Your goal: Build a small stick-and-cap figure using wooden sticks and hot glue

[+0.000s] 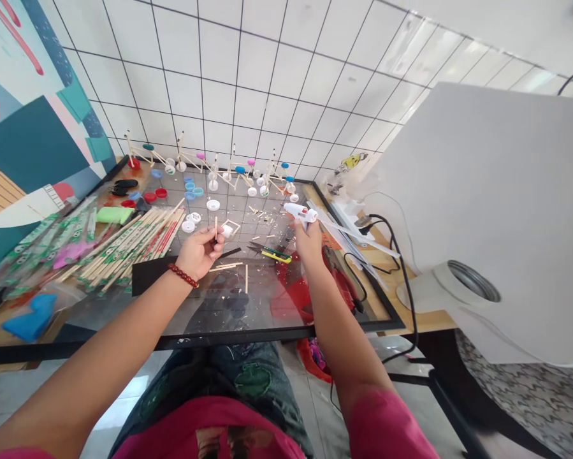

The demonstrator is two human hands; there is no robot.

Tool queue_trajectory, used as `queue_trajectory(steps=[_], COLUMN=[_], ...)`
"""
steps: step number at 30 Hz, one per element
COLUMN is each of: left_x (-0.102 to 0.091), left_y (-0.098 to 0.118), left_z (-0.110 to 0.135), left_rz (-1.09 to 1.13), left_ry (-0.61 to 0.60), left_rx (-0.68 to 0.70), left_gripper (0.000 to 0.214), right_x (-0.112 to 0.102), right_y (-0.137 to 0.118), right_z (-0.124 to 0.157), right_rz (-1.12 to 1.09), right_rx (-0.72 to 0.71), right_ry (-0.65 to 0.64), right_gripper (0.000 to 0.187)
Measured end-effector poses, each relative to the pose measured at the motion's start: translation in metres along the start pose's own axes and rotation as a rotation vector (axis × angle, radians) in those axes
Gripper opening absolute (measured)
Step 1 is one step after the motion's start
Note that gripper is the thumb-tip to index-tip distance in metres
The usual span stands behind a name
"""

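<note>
Between the fingertips of my left hand (201, 250) a short wooden stick (216, 228) stands upright. My right hand (309, 241) is wrapped round the handle of a white glue gun (298, 212), whose nozzle points left over the table. Just right of my left fingers lie a small wooden frame (234, 227) and a white piece; I cannot tell whether they touch my hand. Yellow-handled snips (271, 253) rest on the glass between my hands. Nearer to me are a few loose sticks (246, 279), with cut stick bits (262, 215) scattered beyond.
Several small stick models with bottle-cap wheels (239, 171) line the table's back. Loose caps (160, 192) and a heap of wrapped chopsticks (133, 245) lie to the left. At the right are black cables (405, 280), white strips (353, 233) and a white cylinder (439, 287).
</note>
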State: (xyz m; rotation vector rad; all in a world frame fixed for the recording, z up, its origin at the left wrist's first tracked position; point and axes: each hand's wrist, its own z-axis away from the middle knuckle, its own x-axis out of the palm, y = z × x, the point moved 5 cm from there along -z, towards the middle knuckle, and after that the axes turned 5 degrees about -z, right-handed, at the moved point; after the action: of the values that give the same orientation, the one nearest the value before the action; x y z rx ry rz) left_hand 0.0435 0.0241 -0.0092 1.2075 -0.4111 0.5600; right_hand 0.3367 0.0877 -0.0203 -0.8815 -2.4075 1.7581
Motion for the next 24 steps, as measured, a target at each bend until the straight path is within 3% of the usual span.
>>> queue_trajectory(steps=[4, 10, 17, 24], left_x=[0.001, 0.000, -0.007, -0.006], left_y=[0.000, 0.003, 0.002, 0.002], left_z=[0.001, 0.001, -0.006, -0.004], left_rz=[0.000, -0.018, -0.086, -0.092], left_ry=[0.019, 0.010, -0.022, 0.010], left_rx=[-0.016, 0.004, 0.051, 0.058], left_gripper=[0.028, 0.023, 0.012, 0.017], right_x=[0.005, 0.019, 0.006, 0.002], right_y=[0.012, 0.023, 0.031, 0.021], right_z=[-0.002, 0.006, -0.005, -0.005], right_rz=[0.060, 0.132, 0.193, 0.210], right_rx=[0.098, 0.102, 0.058, 0.044], right_ry=[-0.062, -0.141, -0.070, -0.161], right_gripper=[0.033, 0.028, 0.026, 0.025])
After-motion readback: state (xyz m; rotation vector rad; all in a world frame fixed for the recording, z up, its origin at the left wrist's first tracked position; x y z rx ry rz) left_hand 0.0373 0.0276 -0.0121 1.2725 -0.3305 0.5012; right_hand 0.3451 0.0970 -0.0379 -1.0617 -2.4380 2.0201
